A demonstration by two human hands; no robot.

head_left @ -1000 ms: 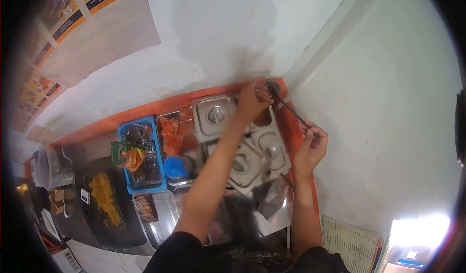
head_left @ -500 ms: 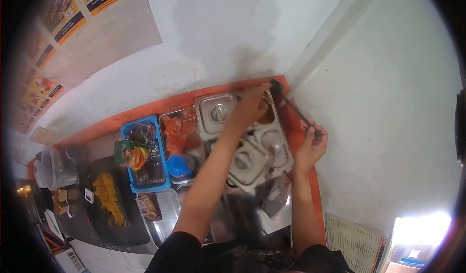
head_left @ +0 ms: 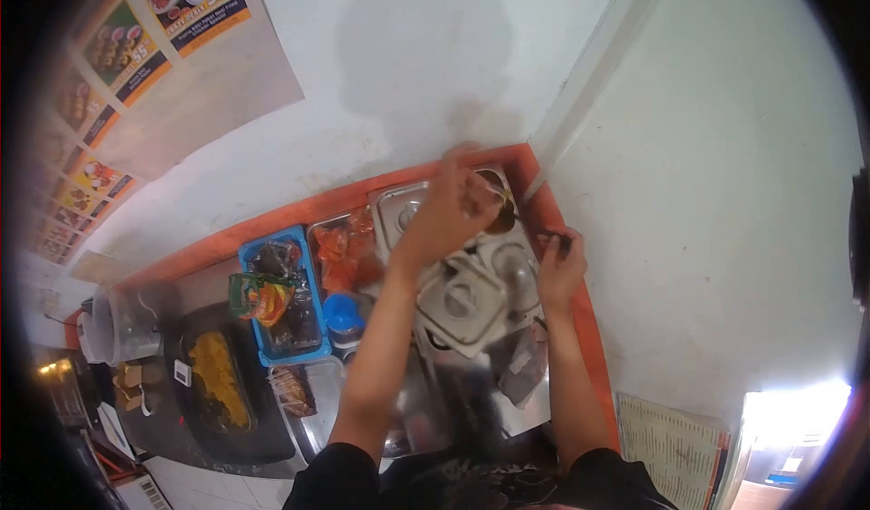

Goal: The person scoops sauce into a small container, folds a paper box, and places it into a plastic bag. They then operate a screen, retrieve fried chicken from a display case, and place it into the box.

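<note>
My right hand (head_left: 563,270) is closed round the dark handle (head_left: 555,235) of a ladle at the counter's right edge. The ladle's bowl end is hard to make out near the uncovered steel food pan (head_left: 499,204), which holds something brown. My left hand (head_left: 460,200), smeared by motion, hovers beside that pan with its fingers apart and nothing visible in them. Under my left wrist is a lidded steel pan (head_left: 388,211). Closer to me, a loose-looking steel lid (head_left: 462,303) lies tilted next to another steel lid (head_left: 515,270).
Left of the pans are a blue basket (head_left: 320,333) with packets, an orange plastic bag (head_left: 337,261) and a blue-lidded container (head_left: 344,315). A black tray of yellow food (head_left: 220,379) stands farther left. An orange ledge (head_left: 217,235) and white walls border the counter.
The ladle has dropped from its raised position by the corner, and my right hand has shifted left with it. My left hand has moved slightly left, its fingers spreading. The view has shifted a little.
</note>
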